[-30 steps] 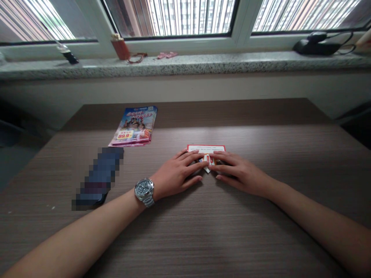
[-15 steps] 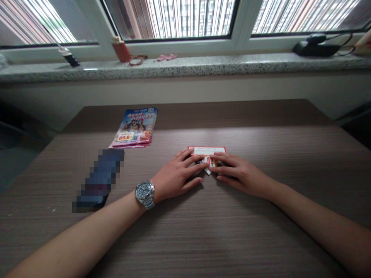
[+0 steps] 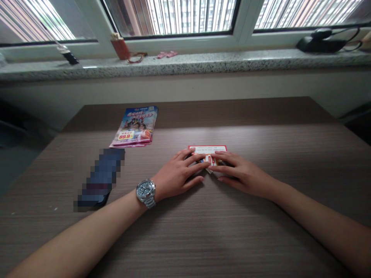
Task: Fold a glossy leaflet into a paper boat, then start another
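A small folded paper leaflet (image 3: 207, 148), white with a red border and a colourful printed part, lies on the table under my fingertips. Its lower part comes to a pale point between the hands, and its sides are covered by fingers. My left hand (image 3: 180, 172), with a silver watch (image 3: 145, 190) on the wrist, rests palm down, its stretched fingers on the leaflet's left side. From the right, my right hand (image 3: 243, 170) lies flat in the same way, fingers apart and touching the leaflet's right side. The fingertips of both hands nearly meet.
A stack of printed flyers (image 3: 136, 125) lies at the table's back left. Nearer me is a dark, pixelated phone-like object (image 3: 101, 177). On the granite sill (image 3: 203, 63) are a red pouch-like item (image 3: 120, 48), pink pieces (image 3: 167, 55) and a black device with a cable (image 3: 321, 42).
The camera view has shifted slightly. Both hands stay on the leaflet in nearly the same pose, and the pale point between them shows a little less.
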A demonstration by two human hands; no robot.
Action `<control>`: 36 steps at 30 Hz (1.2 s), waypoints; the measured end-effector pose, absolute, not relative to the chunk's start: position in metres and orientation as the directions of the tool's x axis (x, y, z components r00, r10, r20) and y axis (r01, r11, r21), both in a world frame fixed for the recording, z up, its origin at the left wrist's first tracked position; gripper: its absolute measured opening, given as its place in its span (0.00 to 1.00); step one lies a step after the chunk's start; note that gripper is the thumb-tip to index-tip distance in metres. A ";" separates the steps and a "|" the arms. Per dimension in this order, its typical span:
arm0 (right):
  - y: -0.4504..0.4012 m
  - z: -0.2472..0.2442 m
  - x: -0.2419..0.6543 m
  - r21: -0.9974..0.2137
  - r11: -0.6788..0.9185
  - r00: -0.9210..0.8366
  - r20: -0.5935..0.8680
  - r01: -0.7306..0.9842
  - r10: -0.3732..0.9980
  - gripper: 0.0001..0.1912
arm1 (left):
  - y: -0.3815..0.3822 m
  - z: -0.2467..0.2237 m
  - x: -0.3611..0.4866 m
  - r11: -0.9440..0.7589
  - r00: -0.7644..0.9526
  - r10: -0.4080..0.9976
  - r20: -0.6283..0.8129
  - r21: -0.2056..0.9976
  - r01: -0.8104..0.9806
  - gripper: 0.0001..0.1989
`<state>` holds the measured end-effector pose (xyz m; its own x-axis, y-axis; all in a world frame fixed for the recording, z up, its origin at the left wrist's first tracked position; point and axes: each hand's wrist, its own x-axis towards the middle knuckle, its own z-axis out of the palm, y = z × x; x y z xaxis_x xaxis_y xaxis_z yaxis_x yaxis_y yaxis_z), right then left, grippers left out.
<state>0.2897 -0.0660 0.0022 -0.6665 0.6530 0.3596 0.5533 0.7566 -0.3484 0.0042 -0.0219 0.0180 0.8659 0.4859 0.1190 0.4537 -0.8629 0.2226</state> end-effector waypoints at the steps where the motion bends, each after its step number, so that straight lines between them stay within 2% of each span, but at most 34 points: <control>1: -0.066 0.002 0.290 -0.339 0.763 -0.675 0.357 0.550 0.646 0.21 | -0.022 0.018 0.004 -0.862 0.865 0.487 0.119 0.228 0.453 0.26; 11: -0.067 -0.001 0.293 -0.261 0.805 -0.732 0.334 0.533 0.594 0.21 | -0.023 0.019 0.004 -0.865 0.867 0.482 0.123 0.222 0.450 0.25; 30: -0.069 0.001 0.290 -0.294 0.786 -0.702 0.353 0.544 0.618 0.18 | -0.024 0.019 0.004 -0.879 0.878 0.466 0.112 0.172 0.445 0.25; 36: -0.068 0.002 0.290 -0.314 0.787 -0.712 0.339 0.531 0.615 0.17 | -0.023 0.016 0.002 -0.878 0.888 0.457 0.056 0.193 0.439 0.28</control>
